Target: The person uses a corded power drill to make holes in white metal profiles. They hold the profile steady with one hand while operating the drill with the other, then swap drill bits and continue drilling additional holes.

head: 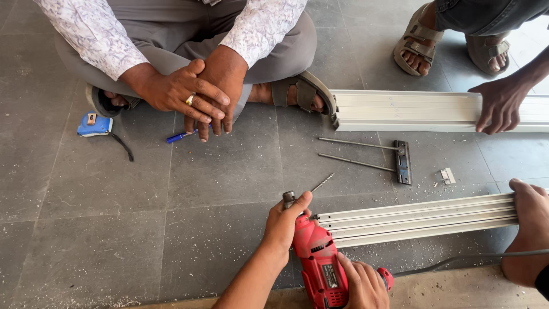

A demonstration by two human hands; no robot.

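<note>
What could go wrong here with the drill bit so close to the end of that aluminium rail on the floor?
1. The left hand wraps the front of the red drill near the bit; if it spins, the fingers could be caught.
2. The rail lies loose on the tiles, steadied only by another person's hand; it may shift.
3. The drill's cord trails across the floor and could snag.

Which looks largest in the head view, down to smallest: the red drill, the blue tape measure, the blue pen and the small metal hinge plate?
1. Red drill, though it lies nearest the camera, which enlarges it.
2. Blue tape measure.
3. Blue pen, longer than the hinge plate, partly hidden by a hand.
4. Small metal hinge plate.
</note>
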